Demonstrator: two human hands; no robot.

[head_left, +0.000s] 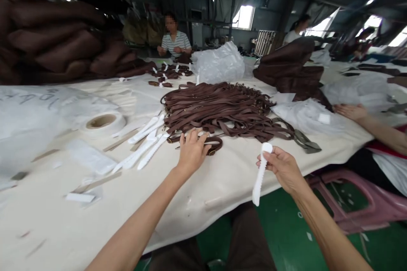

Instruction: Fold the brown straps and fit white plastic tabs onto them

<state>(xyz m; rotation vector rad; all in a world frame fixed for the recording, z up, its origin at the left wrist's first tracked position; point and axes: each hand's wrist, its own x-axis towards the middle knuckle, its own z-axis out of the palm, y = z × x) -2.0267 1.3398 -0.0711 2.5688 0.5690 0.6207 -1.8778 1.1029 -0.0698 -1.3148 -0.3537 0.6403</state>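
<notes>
My left hand (192, 150) is over a coiled brown strap (217, 145) with a brass-coloured buckle, holding it down on the table; its fingertips are partly hidden behind the strap. Just beyond lies a big pile of similar brown straps (219, 108). Off to the right, near the table's front edge, my right hand (282, 167) pinches a white strip with a notched edge (260, 182). The strip hangs downward, its wide rounded end between thumb and fingers. More white notched strips (141, 146) lie left of my left hand.
A roll of white material (104, 123) sits on the cloth-covered table (41, 228). Clear plastic bags (219, 63) and brown material (51, 38) are heaped behind. At right are a co-worker's hand (351, 112) and a pink plastic chair (375, 203). Bundled straps (173, 70) lie farther back.
</notes>
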